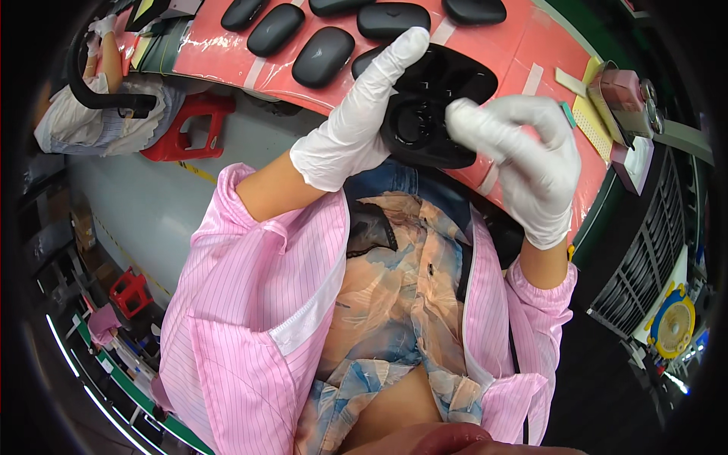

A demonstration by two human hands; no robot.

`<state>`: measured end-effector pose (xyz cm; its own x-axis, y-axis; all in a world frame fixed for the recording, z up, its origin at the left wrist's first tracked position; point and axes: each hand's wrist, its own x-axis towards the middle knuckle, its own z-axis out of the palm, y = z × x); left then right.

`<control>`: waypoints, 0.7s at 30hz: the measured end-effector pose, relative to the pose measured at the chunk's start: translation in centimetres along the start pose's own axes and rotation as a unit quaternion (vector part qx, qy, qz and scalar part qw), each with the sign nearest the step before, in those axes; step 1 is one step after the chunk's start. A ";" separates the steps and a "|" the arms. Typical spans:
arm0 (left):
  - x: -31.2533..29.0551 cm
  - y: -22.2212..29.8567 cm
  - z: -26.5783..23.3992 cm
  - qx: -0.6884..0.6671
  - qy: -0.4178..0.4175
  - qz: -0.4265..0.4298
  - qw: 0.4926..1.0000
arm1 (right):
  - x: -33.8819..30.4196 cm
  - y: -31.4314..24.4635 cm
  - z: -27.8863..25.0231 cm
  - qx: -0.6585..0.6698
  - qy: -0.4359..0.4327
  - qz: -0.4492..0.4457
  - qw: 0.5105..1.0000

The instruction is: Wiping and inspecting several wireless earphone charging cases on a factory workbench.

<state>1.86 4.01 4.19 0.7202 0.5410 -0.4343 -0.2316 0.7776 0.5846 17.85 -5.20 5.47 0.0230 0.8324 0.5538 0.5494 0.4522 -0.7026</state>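
My left hand (351, 125), in a white glove, grips the left side of an open black hard case (425, 114). Its thumb points up along the edge, while the other fingers are hidden behind the case. The glossy inside of the case has rounded hollows. My right hand (531, 155), also gloved, is curled at the case's right side, its fingertips blurred close to the rim. Whatever those fingers hold, if anything, is hidden. A small teal piece (569, 114) shows beside the right knuckles; I cannot tell whether the hand holds it.
Several closed black cases, one of them a rounded case (324, 57), lie on the pink table mat (523, 45). Right of them are yellow pads (591, 125) and a metal-framed holder (622, 102). A red stool (193, 125) and a co-worker's gloved hand (102, 26) are at the left.
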 end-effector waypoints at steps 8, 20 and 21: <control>-0.8 0.1 -0.4 0.023 -0.025 0.034 0.999 | 0.1 -0.4 -2.2 -0.200 -0.139 -0.078 0.967; 0.8 0.3 -0.4 -0.101 -0.055 -0.007 0.993 | -7.6 3.7 -2.3 -0.241 -0.008 0.204 0.949; 0.8 0.3 -0.3 -0.100 -0.055 -0.009 0.993 | -7.5 3.9 -2.0 -0.284 0.008 0.190 0.940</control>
<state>2.12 4.74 3.80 0.7901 0.4967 -0.3593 -0.3350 0.8406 0.4256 21.46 -10.37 -0.52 0.3168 0.8926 0.3209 0.8560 -0.1234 -0.5020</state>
